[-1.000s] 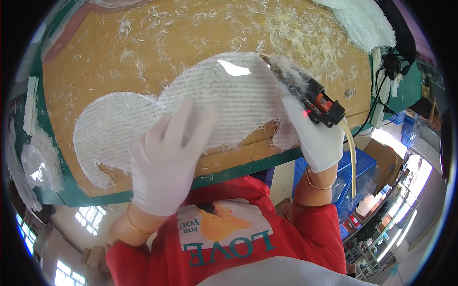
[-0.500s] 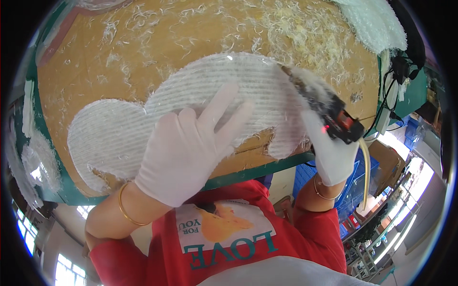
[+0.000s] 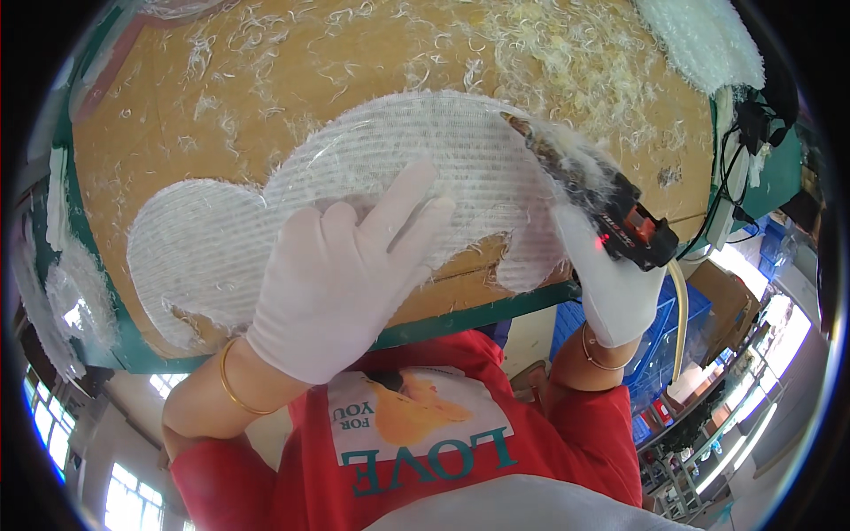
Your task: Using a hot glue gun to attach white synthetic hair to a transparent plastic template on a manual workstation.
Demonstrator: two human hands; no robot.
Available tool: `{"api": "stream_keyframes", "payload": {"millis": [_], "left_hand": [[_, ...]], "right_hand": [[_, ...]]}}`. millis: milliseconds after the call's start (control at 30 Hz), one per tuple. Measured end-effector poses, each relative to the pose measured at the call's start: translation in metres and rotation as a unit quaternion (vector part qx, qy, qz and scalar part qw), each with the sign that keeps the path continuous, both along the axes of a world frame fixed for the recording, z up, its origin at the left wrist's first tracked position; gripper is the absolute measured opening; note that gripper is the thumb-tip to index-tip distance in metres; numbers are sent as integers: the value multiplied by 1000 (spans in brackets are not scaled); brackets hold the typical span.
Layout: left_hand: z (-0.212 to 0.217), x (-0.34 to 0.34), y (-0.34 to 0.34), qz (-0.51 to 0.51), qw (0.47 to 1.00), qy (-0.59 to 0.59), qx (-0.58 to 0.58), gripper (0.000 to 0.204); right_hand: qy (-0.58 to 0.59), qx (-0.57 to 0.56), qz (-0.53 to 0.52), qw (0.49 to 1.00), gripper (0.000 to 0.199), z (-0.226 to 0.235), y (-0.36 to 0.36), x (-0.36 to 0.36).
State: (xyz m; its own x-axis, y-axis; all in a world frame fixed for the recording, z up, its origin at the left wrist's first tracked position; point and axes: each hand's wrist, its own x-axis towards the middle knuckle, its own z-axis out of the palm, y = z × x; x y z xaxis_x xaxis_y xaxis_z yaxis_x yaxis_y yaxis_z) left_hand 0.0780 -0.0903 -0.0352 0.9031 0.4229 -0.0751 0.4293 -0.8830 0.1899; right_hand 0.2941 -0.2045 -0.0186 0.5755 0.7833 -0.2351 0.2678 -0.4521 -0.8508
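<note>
White fabric [image 3: 372,150] lies on the cardboard [image 3: 133,150]; the left hand [image 3: 323,283], spread, gripping nothing, likely steadies it; at the cardboard's near-right corner, the right hand [image 3: 613,288] seems wrapped round a black tool [image 3: 652,243].

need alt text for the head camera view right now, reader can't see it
A white-gloved right hand holds a black tool at the right end of a curvy piece of striped white fabric. The white-gloved left hand lies across the fabric, on brown cardboard strewn with loose fibres.
</note>
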Motion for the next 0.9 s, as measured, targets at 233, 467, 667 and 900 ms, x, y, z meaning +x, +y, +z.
{"api": "stream_keyframes", "payload": {"millis": [233,467,667,900], "left_hand": [[-3,-1,-4,11,1000,-17,-19,54],[-5,0,-4,2,997,-31,-64,51],[-3,8,-5,-18,998,-23,-56,47],[0,14,-4,-8,996,-38,-79,45]], "right_hand": [[-11,-112,18,993,34,9,19,-1],[-14,-77,-6,997,34,2,-1,9],[9,-59,-37,998,35,4,-8,9],[6,-124,-11,992,37,9,3,10]]}}
